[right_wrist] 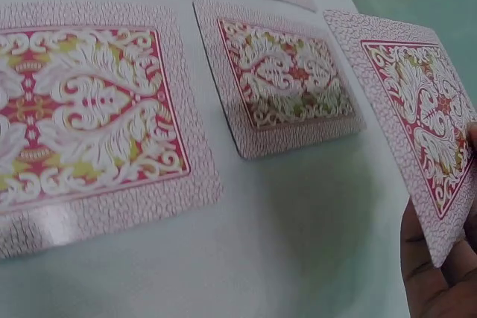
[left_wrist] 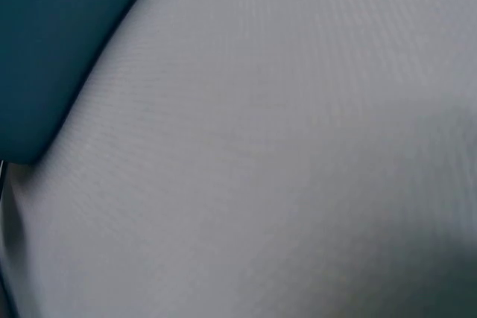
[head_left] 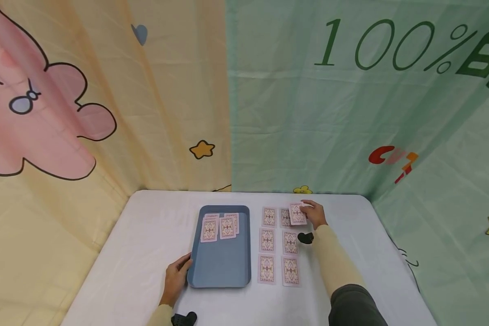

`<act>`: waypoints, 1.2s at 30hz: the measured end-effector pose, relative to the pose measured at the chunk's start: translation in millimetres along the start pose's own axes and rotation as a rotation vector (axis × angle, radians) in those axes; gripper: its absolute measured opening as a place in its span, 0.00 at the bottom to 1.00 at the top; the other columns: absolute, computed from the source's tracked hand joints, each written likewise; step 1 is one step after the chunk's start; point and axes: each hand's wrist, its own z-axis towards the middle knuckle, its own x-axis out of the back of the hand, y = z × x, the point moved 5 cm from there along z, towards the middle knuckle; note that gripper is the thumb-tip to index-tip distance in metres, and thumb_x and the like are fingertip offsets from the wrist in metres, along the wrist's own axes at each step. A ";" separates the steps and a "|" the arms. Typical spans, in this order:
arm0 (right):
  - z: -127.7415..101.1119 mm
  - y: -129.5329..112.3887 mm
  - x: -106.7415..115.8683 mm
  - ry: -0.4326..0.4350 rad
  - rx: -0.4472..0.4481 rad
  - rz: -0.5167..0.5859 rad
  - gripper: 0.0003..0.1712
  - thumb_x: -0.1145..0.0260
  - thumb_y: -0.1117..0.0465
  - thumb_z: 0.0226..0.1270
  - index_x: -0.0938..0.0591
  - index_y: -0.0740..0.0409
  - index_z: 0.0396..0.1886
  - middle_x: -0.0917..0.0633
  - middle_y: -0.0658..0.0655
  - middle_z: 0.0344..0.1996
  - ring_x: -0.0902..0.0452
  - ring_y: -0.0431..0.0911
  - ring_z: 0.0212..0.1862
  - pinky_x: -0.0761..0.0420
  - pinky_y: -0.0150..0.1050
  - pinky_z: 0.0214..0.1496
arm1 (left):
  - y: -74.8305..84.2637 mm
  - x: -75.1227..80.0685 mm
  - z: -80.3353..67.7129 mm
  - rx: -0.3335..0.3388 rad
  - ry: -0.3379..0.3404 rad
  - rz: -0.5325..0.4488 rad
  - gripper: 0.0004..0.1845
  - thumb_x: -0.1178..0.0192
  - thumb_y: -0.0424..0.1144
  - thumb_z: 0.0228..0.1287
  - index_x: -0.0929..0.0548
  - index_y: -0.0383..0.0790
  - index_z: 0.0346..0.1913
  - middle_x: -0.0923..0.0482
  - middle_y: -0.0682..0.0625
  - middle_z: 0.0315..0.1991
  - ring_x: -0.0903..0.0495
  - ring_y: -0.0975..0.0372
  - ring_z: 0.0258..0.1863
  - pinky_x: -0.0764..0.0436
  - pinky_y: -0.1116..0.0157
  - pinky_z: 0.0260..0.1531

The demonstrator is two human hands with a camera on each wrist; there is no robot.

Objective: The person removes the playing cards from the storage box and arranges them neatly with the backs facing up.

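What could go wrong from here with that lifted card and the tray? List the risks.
The right hand pinches the lifted card only at one edge, so it might slip and land among the face-down cards on the table. The left hand merely touches the tray corner; a nudge could shift the cards in the tray.

Green "100%" printed large on green backdrop cloth (head_left: 350, 113), upper right in head view. Right of it, dark green blocky character, cut by frame edge, unreadable. Lower on same cloth, red and orange mark, partly folded into crease, unreadable. Cards (head_left: 267, 240) on table (head_left: 155, 226) lie backs up: ornamental red pattern only, no numbers or letters readable, same in right wrist view. Left wrist view: no writing.
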 end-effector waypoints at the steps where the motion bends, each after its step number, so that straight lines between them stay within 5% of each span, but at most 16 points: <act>1: 0.9 2.7 2.8 0.007 -0.007 -0.006 0.23 0.40 0.63 0.70 0.26 0.61 0.64 0.19 0.65 0.50 0.25 0.48 0.46 0.24 0.41 0.50 | -0.3 -0.1 -0.2 0.003 0.004 -0.001 0.20 0.45 0.34 0.70 0.24 0.26 0.60 0.25 0.34 0.58 0.29 0.46 0.62 0.31 0.50 0.62; 13: 14.6 30.6 23.1 0.079 -0.049 -0.087 0.23 0.42 0.64 0.70 0.26 0.65 0.63 0.22 0.69 0.55 0.26 0.54 0.51 0.24 0.46 0.54 | 0.3 -1.2 -0.8 -0.002 0.014 -0.008 0.19 0.45 0.33 0.70 0.24 0.25 0.59 0.24 0.34 0.58 0.28 0.45 0.62 0.31 0.51 0.62; 18: 17.7 38.1 26.4 0.089 -0.068 -0.124 0.23 0.43 0.63 0.71 0.26 0.64 0.63 0.22 0.69 0.56 0.26 0.54 0.51 0.25 0.48 0.55 | 2.2 -1.1 -2.8 -0.011 0.025 0.008 0.19 0.45 0.34 0.70 0.23 0.26 0.58 0.23 0.35 0.57 0.27 0.46 0.60 0.26 0.58 0.59; 25: 16.4 32.5 26.7 0.121 -0.057 -0.185 0.22 0.41 0.64 0.70 0.26 0.65 0.62 0.21 0.69 0.52 0.25 0.55 0.46 0.24 0.46 0.47 | 6.0 -3.0 -3.1 0.004 0.009 -0.009 0.20 0.45 0.35 0.71 0.24 0.25 0.59 0.24 0.34 0.58 0.28 0.45 0.61 0.27 0.55 0.60; 36: 17.7 36.9 26.2 0.180 -0.032 -0.238 0.23 0.41 0.63 0.70 0.26 0.68 0.61 0.23 0.69 0.52 0.26 0.59 0.52 0.25 0.54 0.57 | -0.8 -1.7 0.0 0.007 0.018 0.007 0.19 0.45 0.33 0.69 0.23 0.27 0.59 0.23 0.36 0.58 0.27 0.48 0.61 0.28 0.56 0.60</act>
